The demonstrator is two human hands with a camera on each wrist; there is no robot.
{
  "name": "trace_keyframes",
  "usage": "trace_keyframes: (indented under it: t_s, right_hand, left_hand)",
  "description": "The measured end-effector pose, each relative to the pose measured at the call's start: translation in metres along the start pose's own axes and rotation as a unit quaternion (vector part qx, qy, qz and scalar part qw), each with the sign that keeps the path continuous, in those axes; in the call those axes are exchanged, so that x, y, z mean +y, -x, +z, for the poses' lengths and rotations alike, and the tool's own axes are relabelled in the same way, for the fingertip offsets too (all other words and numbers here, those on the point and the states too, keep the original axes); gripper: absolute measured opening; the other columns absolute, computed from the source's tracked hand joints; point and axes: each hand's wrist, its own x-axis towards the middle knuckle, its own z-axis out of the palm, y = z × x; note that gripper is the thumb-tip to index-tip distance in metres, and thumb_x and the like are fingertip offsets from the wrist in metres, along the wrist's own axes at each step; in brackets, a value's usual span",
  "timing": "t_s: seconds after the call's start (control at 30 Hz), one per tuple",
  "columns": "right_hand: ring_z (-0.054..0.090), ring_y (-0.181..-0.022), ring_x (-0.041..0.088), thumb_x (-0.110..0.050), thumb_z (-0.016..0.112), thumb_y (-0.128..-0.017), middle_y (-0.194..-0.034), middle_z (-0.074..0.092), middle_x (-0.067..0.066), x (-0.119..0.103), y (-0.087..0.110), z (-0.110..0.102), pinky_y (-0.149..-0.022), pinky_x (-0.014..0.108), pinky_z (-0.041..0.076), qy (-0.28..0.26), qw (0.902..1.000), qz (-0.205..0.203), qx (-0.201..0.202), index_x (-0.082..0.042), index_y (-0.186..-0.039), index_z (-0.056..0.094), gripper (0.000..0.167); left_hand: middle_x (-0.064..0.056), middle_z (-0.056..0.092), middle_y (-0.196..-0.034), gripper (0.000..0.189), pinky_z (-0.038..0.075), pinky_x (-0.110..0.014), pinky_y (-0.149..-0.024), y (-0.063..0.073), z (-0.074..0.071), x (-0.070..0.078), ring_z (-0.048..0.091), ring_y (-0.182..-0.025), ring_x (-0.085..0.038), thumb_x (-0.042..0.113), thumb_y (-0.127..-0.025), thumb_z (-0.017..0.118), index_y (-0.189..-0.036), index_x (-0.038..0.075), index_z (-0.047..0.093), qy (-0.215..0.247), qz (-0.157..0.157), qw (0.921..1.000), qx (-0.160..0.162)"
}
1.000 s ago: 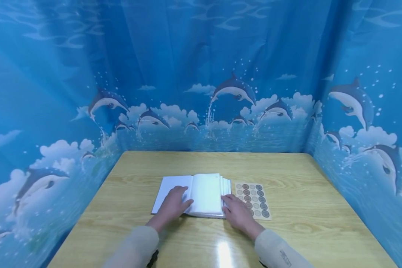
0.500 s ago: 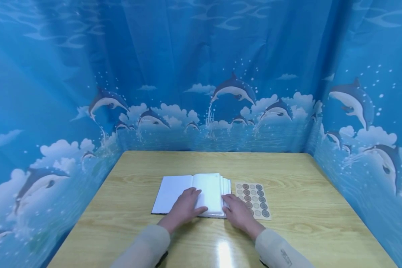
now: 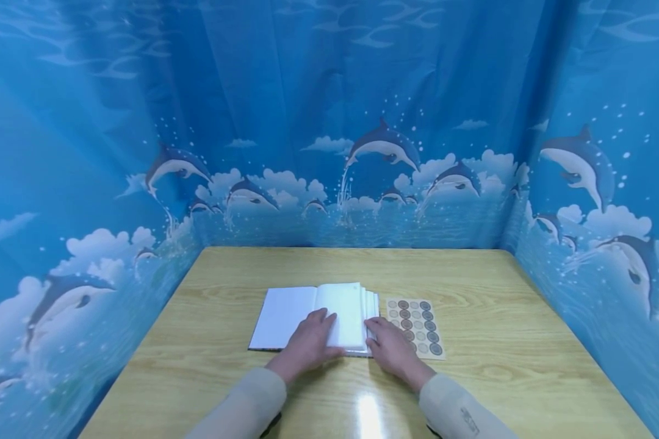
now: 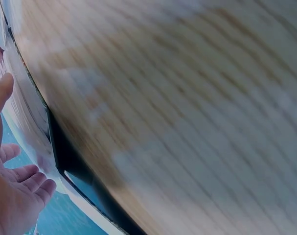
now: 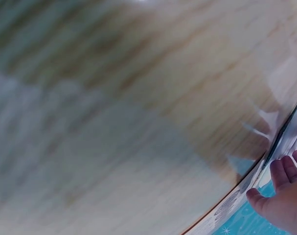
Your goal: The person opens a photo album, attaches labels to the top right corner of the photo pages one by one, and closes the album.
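Note:
An open hardcover notebook (image 3: 281, 314) with blank white pages lies on the table. My left hand (image 3: 307, 342) rests on its right-hand page, fingers spread and fairly straight, thumb near the lower edge. The left wrist view shows those fingers (image 4: 33, 178) extended past the notebook's dark cover edge. At the right side of the page block (image 3: 372, 305), my right hand (image 3: 391, 347) touches the uneven page edges with relaxed fingers. In the right wrist view, its fingers (image 5: 280, 171) lie loosely bent beside the cover edge. Each hand covers part of the notebook.
Just right of the notebook lies a beige sheet of round, coin-like stickers (image 3: 431, 326), partly behind the right hand. The wood-grain table (image 3: 500, 317) reaches to a blue dolphin-print curtain (image 3: 329, 213) at the back and both sides.
My left hand has slid right from near the notebook's fold onto the right-hand page. My right hand stays at the page edges.

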Motion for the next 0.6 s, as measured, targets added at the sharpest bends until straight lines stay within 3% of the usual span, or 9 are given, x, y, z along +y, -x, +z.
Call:
trace_keyframes:
  t_s: [0.17,0.6]
  right_hand:
    - [0.051,-0.126,0.042,-0.008,0.064,-0.092,-0.137,0.054,0.023,0.0001,0.0011,-0.0016,-0.107,0.057,0.039,-0.004,0.9999,-0.011,0.007,0.003,-0.134,0.057,0.044]
    - [0.051,-0.125,0.041,-0.004,0.064,-0.090,-0.136,0.055,0.023,0.0048,0.0002,0.0013,-0.107,0.057,0.039,0.006,0.9996,-0.025,0.009,0.004,-0.134,0.056,0.045]
  left_hand:
    - [-0.026,0.046,-0.143,0.083,0.039,-0.051,-0.109,-0.0015,0.0017,0.0025,0.044,-0.132,-0.039,0.045,-0.079,0.082,-0.141,0.001,0.050,-0.018,0.022,0.9996,0.009]
    - [-0.023,0.050,-0.140,0.081,0.043,-0.049,-0.105,-0.0045,0.0062,-0.0005,0.047,-0.129,-0.037,0.049,-0.079,0.080,-0.140,0.003,0.053,-0.066,0.039,0.9969,0.015]
